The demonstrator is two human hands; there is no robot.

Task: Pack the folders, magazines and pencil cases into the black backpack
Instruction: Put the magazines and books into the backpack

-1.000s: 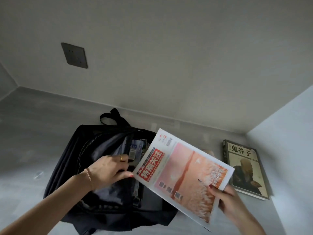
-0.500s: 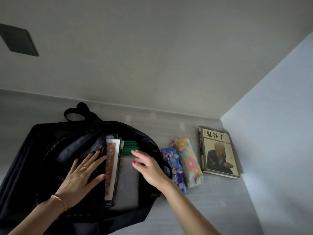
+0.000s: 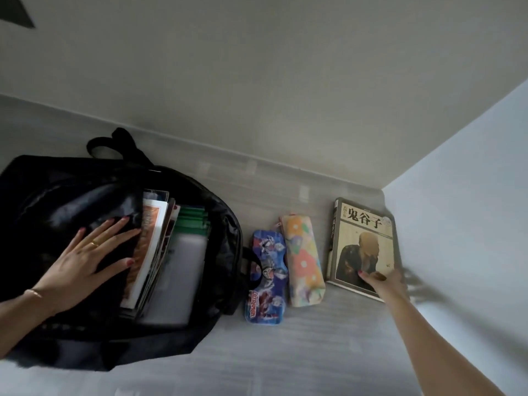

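The black backpack point(image 3: 57, 195) lies open on the grey surface at the left. Magazines point(image 3: 151, 247), green folders point(image 3: 193, 221) and a pale folder stand inside it. My left hand point(image 3: 88, 258) lies flat, fingers spread, on the bag's front panel, holding the opening apart. To the right of the bag lie a blue cartoon pencil case point(image 3: 267, 278) and a floral pencil case point(image 3: 304, 258), side by side. Further right lies a book with a seated figure on its cover point(image 3: 363, 241). My right hand point(image 3: 383, 281), blurred, touches the book's near corner.
A wall runs along the back of the surface, and a pale side wall point(image 3: 471, 224) closes in right beside the book. A dark wall plate point(image 3: 14, 12) sits at the top left.
The pink magazine went from my right hand into the backpack. My right hand then left the bag and reached right to the book. My left hand shifted flat onto the bag panel.
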